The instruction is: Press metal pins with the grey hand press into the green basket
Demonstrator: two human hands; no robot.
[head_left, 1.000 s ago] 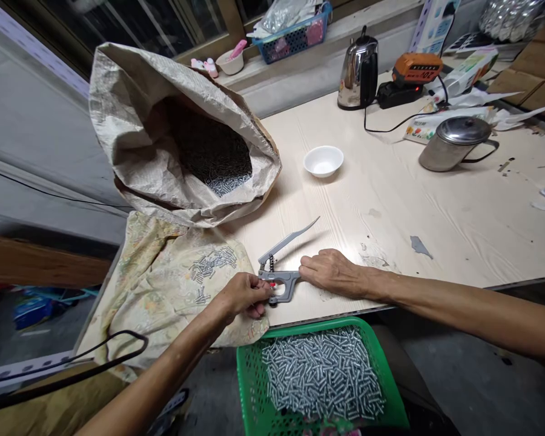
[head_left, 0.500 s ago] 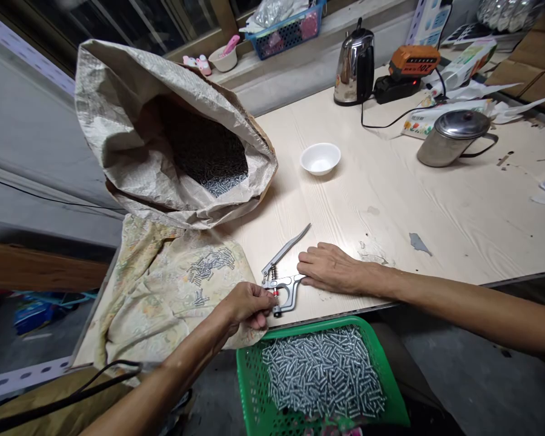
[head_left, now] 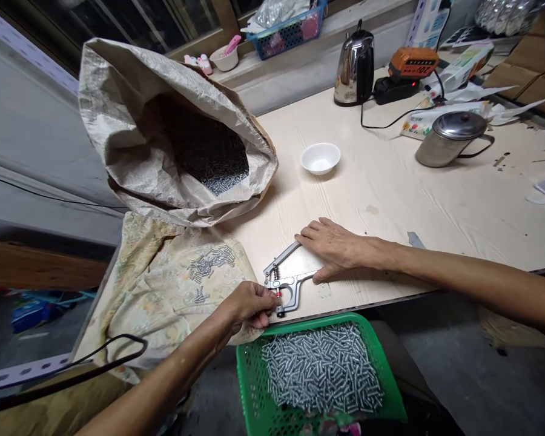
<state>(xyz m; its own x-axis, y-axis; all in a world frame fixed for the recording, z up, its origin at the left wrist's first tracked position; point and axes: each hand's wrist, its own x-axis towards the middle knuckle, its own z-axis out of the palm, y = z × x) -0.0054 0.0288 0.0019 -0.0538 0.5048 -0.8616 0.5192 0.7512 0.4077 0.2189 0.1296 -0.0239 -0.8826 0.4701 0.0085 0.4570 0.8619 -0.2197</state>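
Observation:
A pair of grey snap-fastener pliers (head_left: pixel 294 289) lies at the table's near edge, its handles spread and pointing right. My right hand (head_left: pixel 331 245) spans the handles, fingers over the upper one and thumb at the lower one. At the red-ringed jaw, my left hand (head_left: pixel 254 304) is closed in a pinch; whatever is between its fingertips is hidden. Left of it, small silvery metal pieces (head_left: pixel 211 262) lie on a floral cloth (head_left: pixel 163 309). Just below the edge, a green basket (head_left: pixel 249 387) holds many short, ridged metal pieces (head_left: pixel 322 369), screws or springs.
A big woven sack (head_left: pixel 118 115) of small metal pieces gapes at the back left. Behind the pliers sits a white bowl (head_left: pixel 320 158). Farther right are a kettle (head_left: pixel 355 66), an orange battery (head_left: pixel 413 62) on its charger, and a lidded metal mug (head_left: pixel 445 145).
My right hand has moved up from beside the lower handle onto the upper handle, thumb now at the lower one. The handles look a little closer together. My left hand stays at the jaw.

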